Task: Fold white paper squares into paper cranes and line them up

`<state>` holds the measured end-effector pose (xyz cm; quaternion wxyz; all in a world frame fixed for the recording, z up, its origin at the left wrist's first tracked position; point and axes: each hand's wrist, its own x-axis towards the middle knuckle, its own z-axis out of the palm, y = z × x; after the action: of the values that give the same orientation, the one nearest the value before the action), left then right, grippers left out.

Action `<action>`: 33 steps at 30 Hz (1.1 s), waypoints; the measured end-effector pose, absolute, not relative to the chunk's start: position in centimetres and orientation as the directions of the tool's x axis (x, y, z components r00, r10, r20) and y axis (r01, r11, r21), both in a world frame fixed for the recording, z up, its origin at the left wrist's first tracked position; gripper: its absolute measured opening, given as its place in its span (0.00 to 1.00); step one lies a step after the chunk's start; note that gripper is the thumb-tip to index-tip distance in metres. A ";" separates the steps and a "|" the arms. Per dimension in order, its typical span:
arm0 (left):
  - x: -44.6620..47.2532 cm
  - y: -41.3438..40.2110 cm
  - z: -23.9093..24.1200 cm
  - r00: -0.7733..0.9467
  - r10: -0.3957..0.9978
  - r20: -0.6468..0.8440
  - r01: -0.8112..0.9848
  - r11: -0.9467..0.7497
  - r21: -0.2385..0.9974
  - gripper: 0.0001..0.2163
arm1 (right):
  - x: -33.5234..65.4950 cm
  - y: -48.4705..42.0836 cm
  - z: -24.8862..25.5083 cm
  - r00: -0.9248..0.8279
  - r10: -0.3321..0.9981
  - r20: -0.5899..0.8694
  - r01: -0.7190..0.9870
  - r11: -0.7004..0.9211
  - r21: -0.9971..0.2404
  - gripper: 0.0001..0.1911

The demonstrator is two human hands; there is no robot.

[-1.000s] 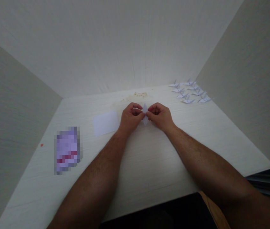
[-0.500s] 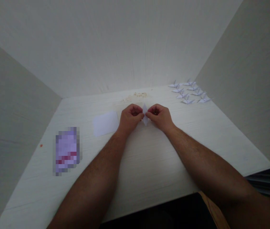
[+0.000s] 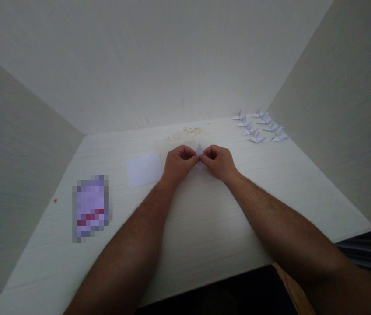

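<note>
Both hands meet over the middle of the white table [image 3: 205,227]. My left hand [image 3: 179,163] and my right hand [image 3: 217,162] each pinch one side of a small, partly folded piece of white paper [image 3: 199,151], which stands pointed between the fingertips. Fingers of both hands are curled closed around it, hiding most of the paper. A flat square sheet of white paper [image 3: 145,169] lies just left of my left hand.
Several folded paper cranes [image 3: 260,127] stand in rows at the back right corner. A blurred purple packet [image 3: 91,208] lies at the left. A brownish stain [image 3: 188,130] marks the table behind the hands. White walls enclose three sides.
The hands have pressed a little closer together and lower, so less of the folded paper shows between them. Nothing else has moved.
</note>
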<state>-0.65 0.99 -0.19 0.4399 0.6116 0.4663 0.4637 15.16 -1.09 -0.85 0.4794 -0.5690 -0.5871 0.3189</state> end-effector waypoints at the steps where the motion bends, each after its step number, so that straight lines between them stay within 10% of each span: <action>1: -0.7 1.0 -0.2 0.131 0.979 0.158 0.179 -0.180 0.967 0.06 | 15.1 -1.1 -0.8 0.110 0.972 0.205 0.365 0.153 -0.919 0.08; 33: -0.8 1.7 -0.9 0.215 0.967 0.135 0.053 -0.150 0.987 0.11 | 15.0 -1.3 -0.7 0.055 0.976 0.209 0.346 0.178 -0.921 0.07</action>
<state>-0.83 1.66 -0.92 0.4953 0.6020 0.4238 0.4612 15.01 -1.27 -0.69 0.4756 -0.5490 -0.6023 0.3313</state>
